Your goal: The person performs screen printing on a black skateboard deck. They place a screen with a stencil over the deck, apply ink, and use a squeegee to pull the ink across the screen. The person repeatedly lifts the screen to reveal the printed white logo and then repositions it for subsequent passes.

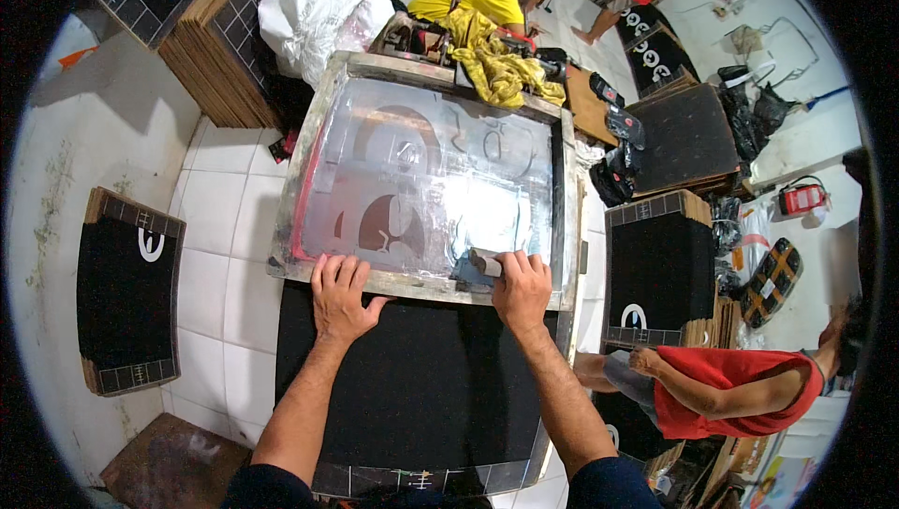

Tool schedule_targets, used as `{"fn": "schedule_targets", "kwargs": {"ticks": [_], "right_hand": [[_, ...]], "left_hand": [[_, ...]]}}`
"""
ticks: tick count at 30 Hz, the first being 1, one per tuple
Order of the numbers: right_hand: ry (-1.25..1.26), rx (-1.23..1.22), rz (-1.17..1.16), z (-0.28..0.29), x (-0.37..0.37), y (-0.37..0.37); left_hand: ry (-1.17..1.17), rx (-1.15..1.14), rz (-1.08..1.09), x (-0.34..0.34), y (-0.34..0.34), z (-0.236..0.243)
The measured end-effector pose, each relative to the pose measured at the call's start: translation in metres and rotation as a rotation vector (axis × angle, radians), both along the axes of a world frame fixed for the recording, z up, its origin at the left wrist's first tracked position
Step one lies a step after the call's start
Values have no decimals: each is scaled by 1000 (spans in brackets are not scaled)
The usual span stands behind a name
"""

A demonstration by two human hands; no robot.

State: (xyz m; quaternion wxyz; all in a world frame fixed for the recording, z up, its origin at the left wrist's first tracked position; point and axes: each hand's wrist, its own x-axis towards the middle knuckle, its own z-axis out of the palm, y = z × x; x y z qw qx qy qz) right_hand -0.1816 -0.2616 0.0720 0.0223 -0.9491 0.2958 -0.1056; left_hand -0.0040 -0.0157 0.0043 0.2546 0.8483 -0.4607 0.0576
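In the head view, a wooden silkscreen frame (431,286) is seen around the centre and toward 12 o'clock, above a black panel (421,378) that reaches down to 6 o'clock. No white motif is shown on the panel's exposed part, so that part is judged unprinted; what is covered by the frame cannot be told. White motifs are borne by the top panels of the left stack (126,308) at 9 o'clock and the right stack (660,270) at 3 o'clock.

Both forearms are extended from the lower edge. At 8 o'clock, the near rail is clasped by the left hand (343,298), its fingers bent over the wood and its thumb spread toward 3 o'clock. At 4 o'clock, the right hand's (521,290) fingers are bunched closely over the same rail, beside a grey-brown block (486,264); whether the block is pinched cannot be told.
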Motion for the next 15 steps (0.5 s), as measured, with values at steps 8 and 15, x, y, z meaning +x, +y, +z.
{"fn": "schedule_targets", "kwargs": {"ticks": [8, 15], "right_hand": [[123, 56, 75, 23, 18, -44], [247, 205, 107, 54, 13, -38]], "left_hand": [[-5, -151, -48, 19, -10, 27], [28, -141, -83, 23, -10, 40]]}}
